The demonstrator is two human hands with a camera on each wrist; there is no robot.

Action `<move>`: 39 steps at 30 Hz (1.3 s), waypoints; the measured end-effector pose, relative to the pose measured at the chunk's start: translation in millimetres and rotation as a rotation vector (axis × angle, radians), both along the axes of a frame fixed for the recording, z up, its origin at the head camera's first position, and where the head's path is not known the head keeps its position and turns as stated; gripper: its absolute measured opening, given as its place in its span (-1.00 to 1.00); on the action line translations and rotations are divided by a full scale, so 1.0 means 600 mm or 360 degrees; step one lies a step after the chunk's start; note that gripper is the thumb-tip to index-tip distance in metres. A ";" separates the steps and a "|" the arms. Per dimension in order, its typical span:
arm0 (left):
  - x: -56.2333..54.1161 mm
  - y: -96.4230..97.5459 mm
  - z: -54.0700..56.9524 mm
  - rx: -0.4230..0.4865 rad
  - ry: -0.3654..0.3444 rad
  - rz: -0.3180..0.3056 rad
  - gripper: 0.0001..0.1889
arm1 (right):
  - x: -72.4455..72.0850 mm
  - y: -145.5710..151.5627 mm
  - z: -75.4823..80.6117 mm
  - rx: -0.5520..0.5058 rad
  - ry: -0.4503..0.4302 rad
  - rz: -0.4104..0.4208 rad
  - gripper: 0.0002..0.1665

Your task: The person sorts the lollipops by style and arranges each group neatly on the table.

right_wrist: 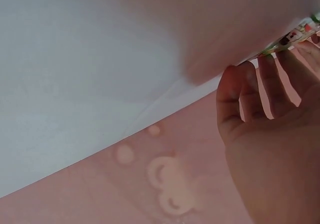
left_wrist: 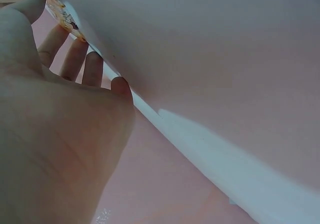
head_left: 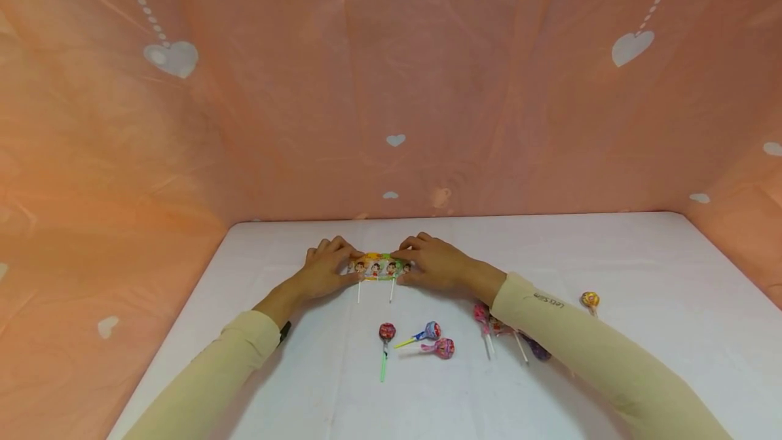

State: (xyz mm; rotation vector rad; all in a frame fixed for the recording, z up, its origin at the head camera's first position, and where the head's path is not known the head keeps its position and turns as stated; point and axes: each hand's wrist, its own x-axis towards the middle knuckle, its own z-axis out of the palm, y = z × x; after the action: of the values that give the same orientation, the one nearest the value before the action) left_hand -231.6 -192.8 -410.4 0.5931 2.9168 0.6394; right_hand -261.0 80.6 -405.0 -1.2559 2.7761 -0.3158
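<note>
Flat lollipops in orange and green cartoon-printed wrappers [head_left: 377, 268] lie side by side toward the back of the white table, two white sticks pointing to the front. My left hand [head_left: 328, 267] holds the left end with thumb and curled fingers. At the right end, my right hand [head_left: 435, 263] grips the wrappers in the same way. The left wrist view shows the left fingers [left_wrist: 73, 59] against the orange wrapper. Fingertips of the right hand [right_wrist: 272, 101] touch the table beside the green wrapper in the right wrist view.
In front of the hands lie a red lollipop [head_left: 387, 331], a blue one [head_left: 432, 330] and a pink one [head_left: 444, 347]. Several more lollipops [head_left: 481, 313] lie partly under the right sleeve. A yellow lollipop [head_left: 589, 299] sits farther right. An orange cloth [head_left: 391, 87] hangs behind the table.
</note>
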 end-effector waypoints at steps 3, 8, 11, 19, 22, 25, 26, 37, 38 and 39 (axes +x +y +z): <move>0.000 0.001 0.002 0.0003 0.0002 -0.0016 -0.51 | 0.001 0.001 0.002 0.0012 0.0003 -0.0012 -0.33; 0.001 0.006 0.004 0.0026 -0.0024 -0.0017 -0.52 | 0.004 0.007 0.012 -0.0006 0.0007 -0.0052 -0.32; 0.001 0.009 0.002 0.0036 -0.0040 -0.0021 -0.52 | 0.006 0.017 0.023 -0.0080 0.0035 -0.0040 -0.33; -0.001 0.011 0.003 0.0037 -0.0039 -0.0040 -0.51 | 0.023 0.074 0.060 -0.0176 0.0065 0.0006 -0.43; -0.002 0.009 0.004 0.0037 -0.0043 -0.0041 -0.51 | 0.034 0.106 0.069 -0.0189 0.0066 -0.0009 -0.49; -0.002 0.007 0.002 0.0025 -0.0043 -0.0036 -0.50 | 0.046 0.139 0.072 -0.0191 0.0076 -0.0024 -0.53; -0.001 0.006 0.002 0.0021 -0.0044 -0.0032 -0.50 | 0.051 0.151 0.071 -0.0187 0.0076 -0.0029 -0.55; -0.003 0.005 0.004 0.0032 -0.0042 -0.0035 -0.50 | 0.112 0.273 0.035 -0.0109 0.0063 -0.0110 -0.56; -0.004 0.005 0.004 0.0035 -0.0045 -0.0036 -0.50 | 0.118 0.280 0.032 -0.0103 0.0081 -0.0107 -0.57; -0.004 0.005 0.003 0.0037 -0.0050 -0.0037 -0.49 | 0.124 0.285 0.029 -0.0100 0.0098 -0.0105 -0.57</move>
State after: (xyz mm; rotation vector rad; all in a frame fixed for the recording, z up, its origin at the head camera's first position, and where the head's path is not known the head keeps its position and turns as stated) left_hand -234.2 -190.0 -408.5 0.6134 2.8730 0.6748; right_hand -186.3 251.7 -387.6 -1.2090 2.8856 -0.3779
